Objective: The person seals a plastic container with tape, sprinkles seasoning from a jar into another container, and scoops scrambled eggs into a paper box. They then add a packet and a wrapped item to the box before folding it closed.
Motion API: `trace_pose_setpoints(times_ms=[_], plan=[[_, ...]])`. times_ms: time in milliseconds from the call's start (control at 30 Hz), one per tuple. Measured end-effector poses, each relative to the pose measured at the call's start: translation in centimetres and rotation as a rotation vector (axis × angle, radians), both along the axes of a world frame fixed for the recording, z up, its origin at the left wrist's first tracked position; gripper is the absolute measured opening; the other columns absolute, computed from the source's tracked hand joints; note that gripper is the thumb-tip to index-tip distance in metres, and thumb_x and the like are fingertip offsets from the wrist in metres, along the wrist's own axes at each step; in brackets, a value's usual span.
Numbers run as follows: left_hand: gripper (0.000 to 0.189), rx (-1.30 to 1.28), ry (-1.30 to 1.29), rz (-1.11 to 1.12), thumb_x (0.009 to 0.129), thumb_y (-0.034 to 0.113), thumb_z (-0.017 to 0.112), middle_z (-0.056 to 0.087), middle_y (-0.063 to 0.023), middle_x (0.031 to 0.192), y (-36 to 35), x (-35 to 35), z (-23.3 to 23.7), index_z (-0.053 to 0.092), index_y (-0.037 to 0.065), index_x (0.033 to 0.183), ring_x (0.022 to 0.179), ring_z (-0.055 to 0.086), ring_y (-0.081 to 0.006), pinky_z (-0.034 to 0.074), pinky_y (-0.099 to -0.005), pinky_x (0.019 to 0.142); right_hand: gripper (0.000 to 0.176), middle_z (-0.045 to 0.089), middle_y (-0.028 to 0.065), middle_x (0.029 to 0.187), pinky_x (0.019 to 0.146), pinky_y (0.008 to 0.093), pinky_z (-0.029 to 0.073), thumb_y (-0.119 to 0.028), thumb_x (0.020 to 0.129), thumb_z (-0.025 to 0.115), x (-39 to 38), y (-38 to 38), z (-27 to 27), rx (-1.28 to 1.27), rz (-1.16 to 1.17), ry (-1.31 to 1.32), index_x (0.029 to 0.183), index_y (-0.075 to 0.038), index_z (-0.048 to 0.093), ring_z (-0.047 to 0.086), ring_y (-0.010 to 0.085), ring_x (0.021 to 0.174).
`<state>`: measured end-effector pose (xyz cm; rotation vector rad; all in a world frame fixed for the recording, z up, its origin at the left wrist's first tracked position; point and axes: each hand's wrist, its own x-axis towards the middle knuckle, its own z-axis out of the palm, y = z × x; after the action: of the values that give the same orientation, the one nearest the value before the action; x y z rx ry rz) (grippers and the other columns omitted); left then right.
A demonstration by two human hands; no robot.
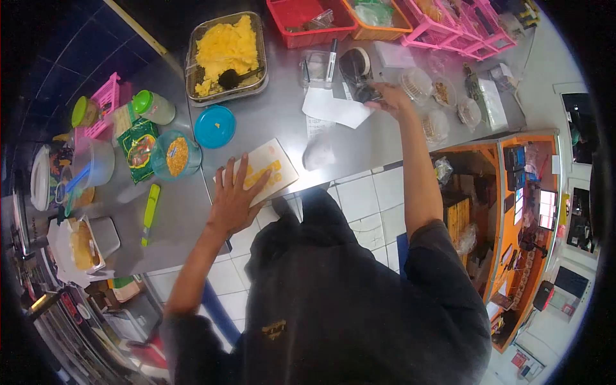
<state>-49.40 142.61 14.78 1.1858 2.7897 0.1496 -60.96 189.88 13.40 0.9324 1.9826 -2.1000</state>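
Note:
My left hand (236, 196) lies with fingers spread on a white box (280, 158) with yellow print, at the front edge of the steel table. My right hand (389, 99) reaches to the end of a black tape dispenser (353, 62) with a pale roll in it. Its fingers are bent together there; what they pinch, if anything, is too small to tell. Beside that hand lies a curled strip of white paper (333, 109), over a printed sheet (318, 127). A marker pen (332, 59) lies left of the dispenser.
A tray (190, 77) of yellow shredded food stands at the back left. Nearby are a blue lid (215, 126), a tub of crumbs (191, 154) and a green-handled tool (150, 215). Clear plastic containers (416, 85) stand right of my right hand; red (314, 37) and pink baskets (443, 35) behind.

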Motion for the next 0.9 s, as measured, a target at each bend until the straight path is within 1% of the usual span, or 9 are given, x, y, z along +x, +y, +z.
trace_pose_setpoints(times_ms=[233, 333, 400, 467, 533, 633, 700, 800, 900], plan=[[0.070, -0.004, -0.009, 0.041, 0.088, 0.042, 0.065, 0.016, -0.0252, 0.159, 0.3, -0.2, 0.0, 0.037, 0.031, 0.151, 0.141, 0.022, -0.0500, 0.023, -0.0642, 0.110, 0.030, 0.065, 0.0165, 0.110, 0.073, 0.0317, 0.062, -0.011, 0.091, 0.062, 4.4, -1.7, -2.1, -0.292, -0.266, 0.278, 0.113, 0.011, 0.060, 0.068, 0.0257, 0.084], [0.071, -0.006, -0.027, 0.049, 0.087, 0.041, 0.066, 0.015, -0.0251, 0.160, 0.7, 0.0, 0.2, 0.037, 0.030, 0.151, 0.141, 0.022, -0.0499, 0.022, -0.0645, 0.110, 0.027, 0.068, 0.0133, 0.100, 0.074, 0.0314, 0.060, -0.010, 0.089, 0.064, 5.6, -2.5, -4.5, -0.291, -0.290, 0.402, 0.108, 0.010, 0.061, 0.068, 0.0227, 0.082], [0.072, 0.022, -0.031, 0.104, 0.086, 0.040, 0.067, 0.015, -0.0254, 0.159, 1.0, 0.1, 0.2, 0.038, 0.030, 0.151, 0.140, 0.022, -0.0501, 0.023, -0.0651, 0.110, 0.026, 0.069, 0.0087, 0.089, 0.074, 0.0300, 0.058, -0.011, 0.088, 0.066, 5.5, -2.2, -5.9, -0.030, -0.262, 0.334, 0.105, 0.008, 0.064, 0.068, 0.0194, 0.078], [0.073, 0.033, -0.016, 0.132, 0.086, 0.039, 0.067, 0.015, -0.0259, 0.159, 1.6, -0.1, 0.1, 0.037, 0.029, 0.151, 0.139, 0.023, -0.0505, 0.023, -0.0653, 0.109, 0.025, 0.069, 0.0117, 0.096, 0.079, 0.0323, 0.056, -0.013, 0.094, 0.059, 4.8, -1.0, -7.3, 0.046, -0.245, 0.316, 0.103, 0.009, 0.064, 0.067, 0.0196, 0.084], [0.074, 0.037, -0.015, 0.161, 0.085, 0.038, 0.068, 0.015, -0.0263, 0.159, 2.1, 0.3, 0.0, 0.037, 0.029, 0.152, 0.139, 0.024, -0.0509, 0.024, -0.0654, 0.109, 0.016, 0.070, 0.0065, 0.086, 0.066, 0.0249, 0.053, -0.013, 0.089, 0.067, 4.7, 0.7, -9.5, 0.345, -0.194, 0.317, 0.093, 0.002, 0.069, 0.063, 0.0100, 0.072], [0.075, 0.079, -0.008, 0.255, 0.084, 0.037, 0.068, 0.017, -0.0270, 0.158, 2.6, 0.7, -0.2, 0.037, 0.028, 0.152, 0.137, 0.026, -0.0516, 0.024, -0.0658, 0.108, 0.014, 0.070, 0.0052, 0.084, 0.063, 0.0234, 0.050, -0.013, 0.091, 0.065, 7.3, -2.4, -4.0, 0.652, -0.161, 0.302, 0.091, -0.001, 0.070, 0.061, 0.0080, 0.070], [0.075, 0.091, 0.017, 0.299, 0.085, 0.038, 0.067, 0.018, -0.0272, 0.158, 3.2, 0.7, -0.3, 0.036, 0.028, 0.153, 0.137, 0.026, -0.0522, 0.024, -0.0665, 0.108, 0.013, 0.070, 0.0050, 0.082, 0.063, 0.0239, 0.050, -0.012, 0.093, 0.064, 9.5, -8.6, 0.0, 0.379, -0.029, 0.547, 0.092, 0.000, 0.070, 0.061, 0.0085, 0.070], [0.069, 0.065, 0.042, 0.306, 0.092, 0.043, 0.058, 0.017, -0.0278, 0.158, 3.3, 0.9, -0.3, 0.035, 0.024, 0.153, 0.136, 0.026, -0.0516, 0.024, -0.0666, 0.107, 0.013, 0.070, 0.0058, 0.081, 0.062, 0.0244, 0.052, -0.013, 0.093, 0.067, 13.1, -18.8, 2.4, -0.066, 0.347, 0.337, 0.091, -0.001, 0.069, 0.063, 0.0088, 0.069], [0.068, 0.083, 0.054, 0.304, 0.091, 0.043, 0.058, 0.018, -0.0277, 0.158, 3.2, 0.8, -0.6, 0.035, 0.025, 0.153, 0.135, 0.027, -0.0521, 0.024, -0.0660, 0.107, 0.017, 0.070, 0.0060, 0.078, 0.060, 0.0240, 0.052, -0.016, 0.093, 0.068, 13.9, -24.8, 0.4, -0.178, 0.413, 0.180, 0.090, 0.001, 0.068, 0.062, 0.0093, 0.066]])
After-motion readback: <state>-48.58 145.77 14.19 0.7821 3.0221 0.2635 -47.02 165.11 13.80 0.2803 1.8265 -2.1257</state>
